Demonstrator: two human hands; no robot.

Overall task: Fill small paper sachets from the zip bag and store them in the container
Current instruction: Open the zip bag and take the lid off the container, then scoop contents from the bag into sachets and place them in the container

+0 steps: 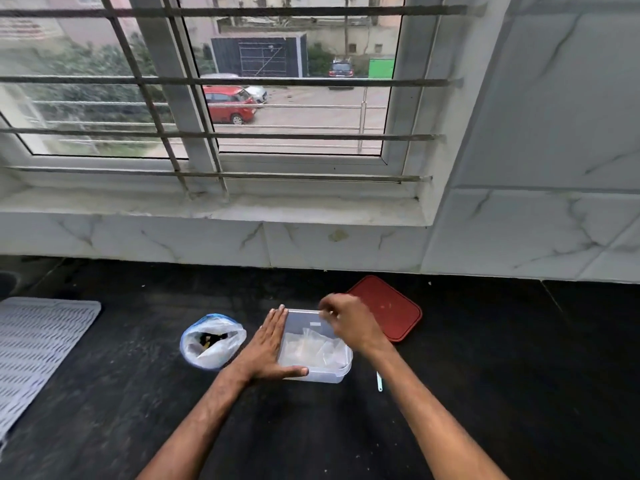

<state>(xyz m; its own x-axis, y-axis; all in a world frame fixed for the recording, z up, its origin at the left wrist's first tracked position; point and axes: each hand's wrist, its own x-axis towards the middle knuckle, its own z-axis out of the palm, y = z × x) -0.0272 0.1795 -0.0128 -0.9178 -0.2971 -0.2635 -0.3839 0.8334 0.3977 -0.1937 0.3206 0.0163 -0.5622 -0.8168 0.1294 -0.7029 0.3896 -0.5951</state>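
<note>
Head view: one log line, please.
left hand flat against container | right hand above its far rim, grip blurred | lid off | zip bag open

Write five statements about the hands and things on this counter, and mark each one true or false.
1. The red lid is shut on the container. False: it lies on the counter behind the container, which is open.
2. The left hand lies flat against the container's left side. True.
3. The zip bag stands to the right of the container. False: it stands to the left.
4. Pale sachets lie inside the container. True.
5. The right hand reaches into the zip bag. False: it is over the container's far edge.
</note>
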